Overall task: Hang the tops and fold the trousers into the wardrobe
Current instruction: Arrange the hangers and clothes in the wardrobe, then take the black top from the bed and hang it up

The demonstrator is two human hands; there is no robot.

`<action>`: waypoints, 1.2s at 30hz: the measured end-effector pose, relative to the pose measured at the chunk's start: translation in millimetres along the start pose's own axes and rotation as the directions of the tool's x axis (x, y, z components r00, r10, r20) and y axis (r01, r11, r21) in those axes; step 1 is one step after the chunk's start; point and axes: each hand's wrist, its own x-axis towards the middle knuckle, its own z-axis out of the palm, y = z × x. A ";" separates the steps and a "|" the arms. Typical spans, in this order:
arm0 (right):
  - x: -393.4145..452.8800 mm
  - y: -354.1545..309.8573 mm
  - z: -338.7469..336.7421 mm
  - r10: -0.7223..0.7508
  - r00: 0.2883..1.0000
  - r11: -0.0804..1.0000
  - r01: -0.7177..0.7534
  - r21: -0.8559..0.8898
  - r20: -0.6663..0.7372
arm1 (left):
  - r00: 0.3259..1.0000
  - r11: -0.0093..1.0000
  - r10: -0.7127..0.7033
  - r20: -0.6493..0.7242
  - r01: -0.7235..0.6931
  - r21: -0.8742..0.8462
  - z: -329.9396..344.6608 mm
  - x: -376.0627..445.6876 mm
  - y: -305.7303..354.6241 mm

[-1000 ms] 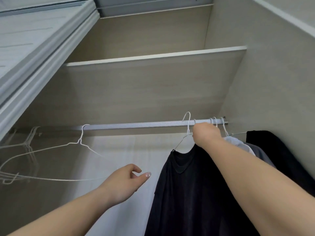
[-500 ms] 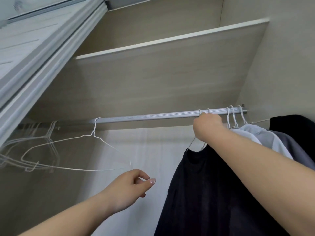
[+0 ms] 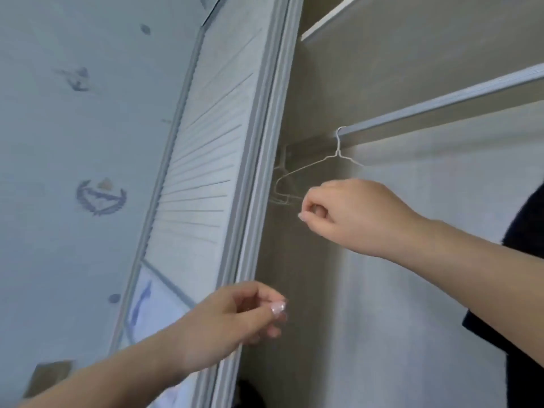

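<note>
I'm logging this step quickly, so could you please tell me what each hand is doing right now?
Left hand: fingers loosely curled, holding nothing.
Right hand: curled beside the empty wire hanger; whether it grips the wire cannot be told.

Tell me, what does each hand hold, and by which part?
Right hand seems to pinch the wire hanger by its lower bar; unclear. Left hand holds nothing.

We see the right hand [image 3: 350, 214] off the black top's [image 3: 527, 231] hanger, now left at the empty wire hanger [image 3: 319, 164]; the view swings left to the sliding door [image 3: 212, 172].
</note>
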 end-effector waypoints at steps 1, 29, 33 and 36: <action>-1.2 -21.7 2.8 -0.027 1.000 0.998 0.027 0.061 -0.004 | 0.998 0.998 -0.046 -0.031 0.047 0.041 -17.3 -27.5 -0.3; -232.3 -807.4 -381.3 -0.755 0.201 -0.499 0.440 0.746 -0.624 | -0.511 0.702 -0.278 -0.813 0.470 -0.535 -11.2 -943.0 155.6; -275.4 -891.4 -433.8 -0.745 0.001 -0.598 0.443 0.668 -0.667 | -0.712 0.715 -0.251 -0.656 0.320 -0.621 12.5 -1025.2 159.0; -301.7 -953.3 -467.9 -0.731 -0.111 -0.653 0.397 0.645 -0.673 | -0.819 0.722 -0.243 -0.519 0.205 -0.661 18.8 -1080.0 158.0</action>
